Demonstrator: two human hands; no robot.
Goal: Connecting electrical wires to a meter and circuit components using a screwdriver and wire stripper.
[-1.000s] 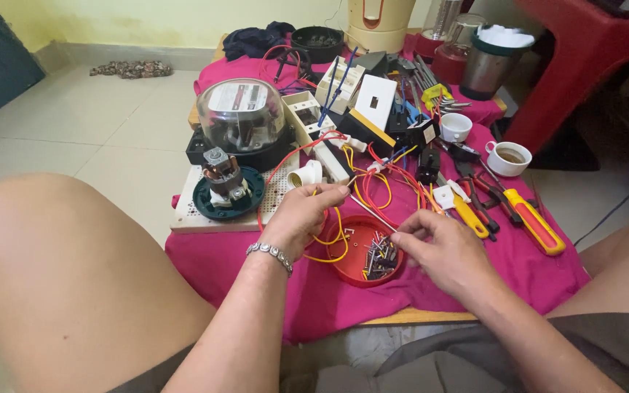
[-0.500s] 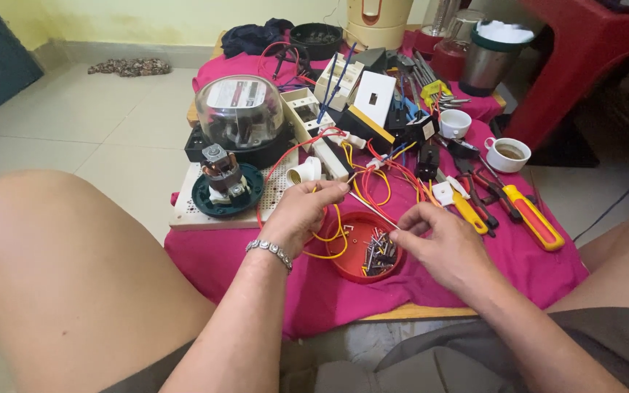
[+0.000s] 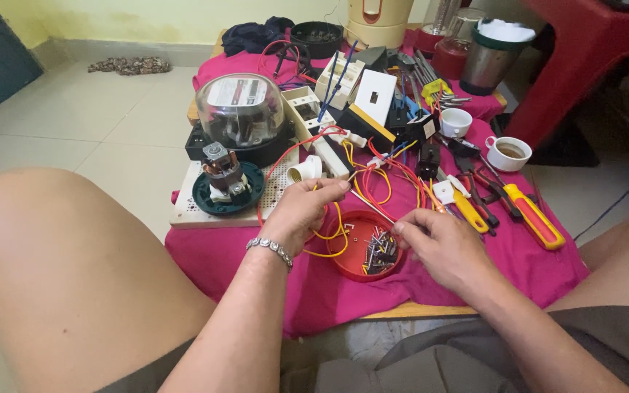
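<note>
jug (image 3: 380, 18) cut off at top, red stool (image 3: 591, 51) partly out of view

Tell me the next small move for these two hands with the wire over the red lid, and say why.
Probably draw the right hand a little further from the left hand to pull the thin wire taut. It runs between both sets of fingertips, just above the red lid of screws, with yellow wire loops crowding beneath; tension would likely lift it clear of that tangle.

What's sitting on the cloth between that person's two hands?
In the head view, a red round dish of small screws lies between left hand and right hand, yellow wire looping over it.
</note>
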